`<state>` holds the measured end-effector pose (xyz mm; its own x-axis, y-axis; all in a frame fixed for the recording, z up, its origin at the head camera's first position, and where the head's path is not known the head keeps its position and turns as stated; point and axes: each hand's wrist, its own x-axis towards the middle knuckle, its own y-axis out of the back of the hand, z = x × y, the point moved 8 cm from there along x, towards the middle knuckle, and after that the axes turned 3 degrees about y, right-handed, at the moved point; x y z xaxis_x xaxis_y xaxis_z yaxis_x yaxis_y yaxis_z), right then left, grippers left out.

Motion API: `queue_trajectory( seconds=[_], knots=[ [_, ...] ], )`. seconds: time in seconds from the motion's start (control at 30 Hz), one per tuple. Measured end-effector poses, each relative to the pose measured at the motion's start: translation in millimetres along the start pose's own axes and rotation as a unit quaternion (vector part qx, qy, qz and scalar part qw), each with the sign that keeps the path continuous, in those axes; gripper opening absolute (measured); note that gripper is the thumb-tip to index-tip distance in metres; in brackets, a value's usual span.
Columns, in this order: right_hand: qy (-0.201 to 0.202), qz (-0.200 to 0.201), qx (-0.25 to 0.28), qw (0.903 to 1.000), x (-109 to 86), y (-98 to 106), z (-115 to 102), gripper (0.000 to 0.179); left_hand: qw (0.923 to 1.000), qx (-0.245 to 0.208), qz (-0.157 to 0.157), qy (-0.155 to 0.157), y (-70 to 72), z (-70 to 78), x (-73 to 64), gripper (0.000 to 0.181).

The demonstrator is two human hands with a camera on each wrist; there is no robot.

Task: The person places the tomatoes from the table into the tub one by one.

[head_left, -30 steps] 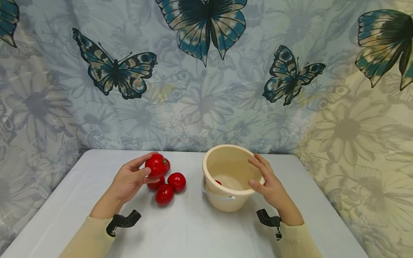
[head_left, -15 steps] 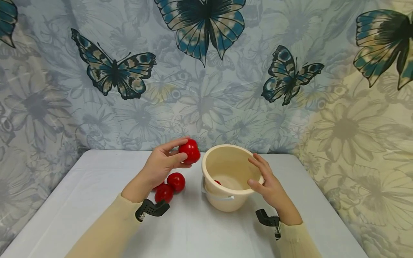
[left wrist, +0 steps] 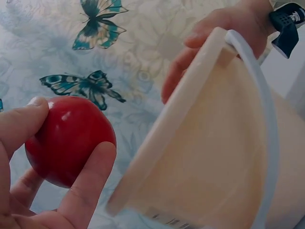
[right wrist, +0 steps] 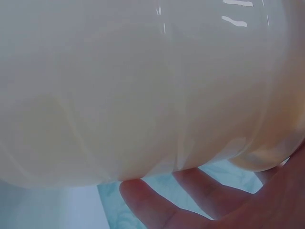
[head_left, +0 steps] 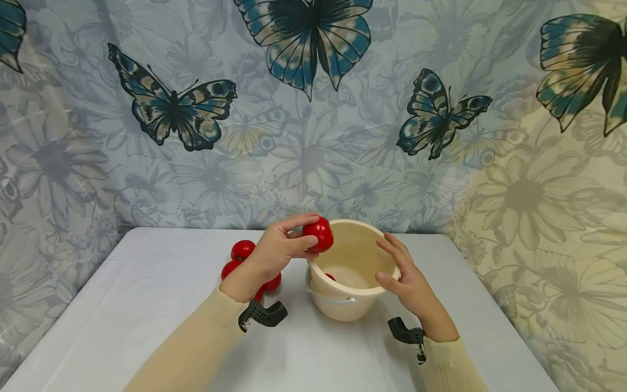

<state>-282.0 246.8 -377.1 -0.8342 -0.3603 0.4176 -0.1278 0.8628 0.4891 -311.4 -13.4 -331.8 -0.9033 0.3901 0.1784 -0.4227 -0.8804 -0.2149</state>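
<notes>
Butterfly-printed cloth (head_left: 313, 163) hangs behind the bucket (head_left: 338, 311). Above its left rim, the left hand (head_left: 279, 247) pinches 1 tomato (head_left: 318, 235), probably light, firm, slippery, best held round its sides; the right hand (head_left: 416, 288), fingers spread, touches the bucket's right side.

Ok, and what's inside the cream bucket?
In the cream bucket, a red sliver, likely of a tomato, shows; its near side hides the rest, so I can't tell how many.

White table (head_left: 122, 305) beneath bucket (head_left: 343, 310), tomatoes (head_left: 243, 250)
</notes>
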Motion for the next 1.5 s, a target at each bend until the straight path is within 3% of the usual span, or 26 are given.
queue_trajectory(
  seconds=[0.2,0.53,0.93,1.27,1.5],
  knots=[
    [-0.001,-0.002,0.004,1.0000,-0.9,-1,-1,0.063,0.9996,-0.017,0.024,0.002,-9.9,-12.9,8.3,0.046],
    [0.006,-0.002,0.007,1.0000,-0.4,-2,-2,0.063,0.9984,-0.001,0.050,0.025,-10.0,-14.4,11.3,0.046],
    [-0.001,0.000,0.003,1.0000,-1.2,-2,0,0.063,0.9981,0.049,0.007,0.038,-15.0,-15.2,10.6,0.050],
    [0.000,0.004,0.003,1.0000,-0.6,-1,0,0.062,0.9915,0.126,-0.024,0.018,-15.8,-13.1,10.1,0.057],
    [0.005,0.003,0.004,1.0000,0.1,-1,-2,0.062,0.9908,0.130,-0.033,0.020,-15.4,-11.8,10.2,0.057]
  ],
)
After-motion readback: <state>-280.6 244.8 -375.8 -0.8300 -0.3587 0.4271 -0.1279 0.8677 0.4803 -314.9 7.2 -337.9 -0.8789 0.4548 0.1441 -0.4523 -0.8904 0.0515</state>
